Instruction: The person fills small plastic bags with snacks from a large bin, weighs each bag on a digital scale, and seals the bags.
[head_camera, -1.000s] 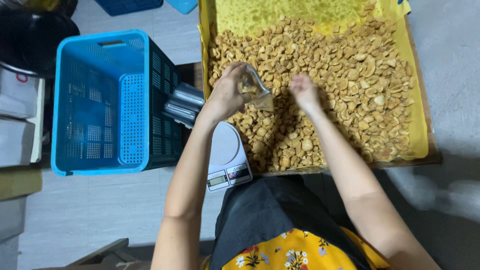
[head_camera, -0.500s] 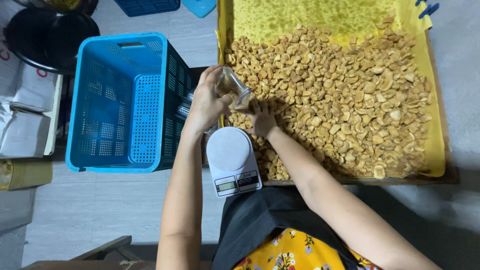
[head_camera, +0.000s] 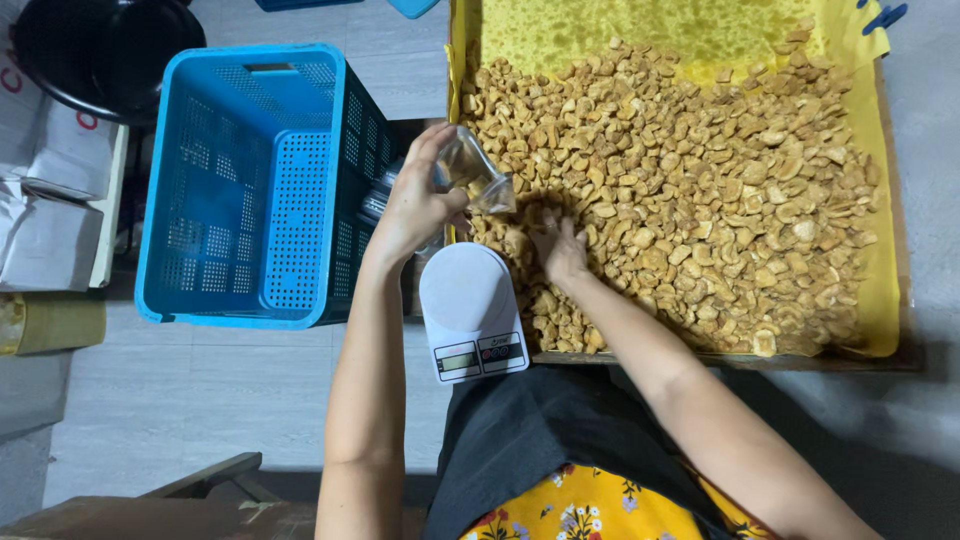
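My left hand (head_camera: 415, 205) holds a small clear plastic jar (head_camera: 477, 172) tilted toward the heap of golden fried snack pieces (head_camera: 680, 190). These pieces fill a wide tray lined with yellow sheet (head_camera: 880, 300). My right hand (head_camera: 558, 247) rests palm-down in the pieces at the tray's near left corner, fingers curled into them. A white kitchen scale (head_camera: 470, 308) with nothing on its plate sits just below the jar, beside the tray.
A blue slatted plastic crate (head_camera: 250, 190) stands left of the scale. A black round pan (head_camera: 95, 50) sits at the far left top, above white cardboard boxes (head_camera: 45, 220). Several clear jars (head_camera: 380, 195) lie between crate and tray.
My right hand has slid left and nearer through the pieces toward the jar. The view has shifted right, and the scale is now fully uncovered below my left hand.
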